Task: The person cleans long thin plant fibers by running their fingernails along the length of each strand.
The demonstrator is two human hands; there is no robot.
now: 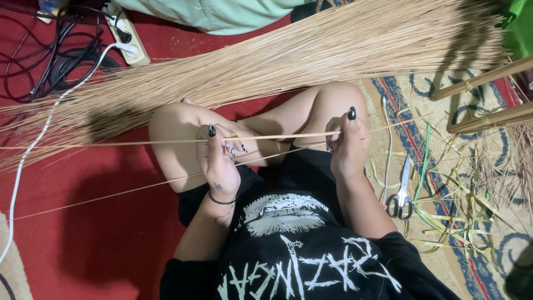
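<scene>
No packages, labels, signs or screens in view. Only print is white lettering and a graphic on the person's black shirt (pixel 300 261), at the frame's bottom centre.

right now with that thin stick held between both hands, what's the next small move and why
Probably slide the right hand outward along the thin stick, while the left hand keeps it pinched. Both hands grip it near mid-length over the knees, and long ends reach past each hand, so working along it seems likeliest. The scissors lie untouched.
</scene>
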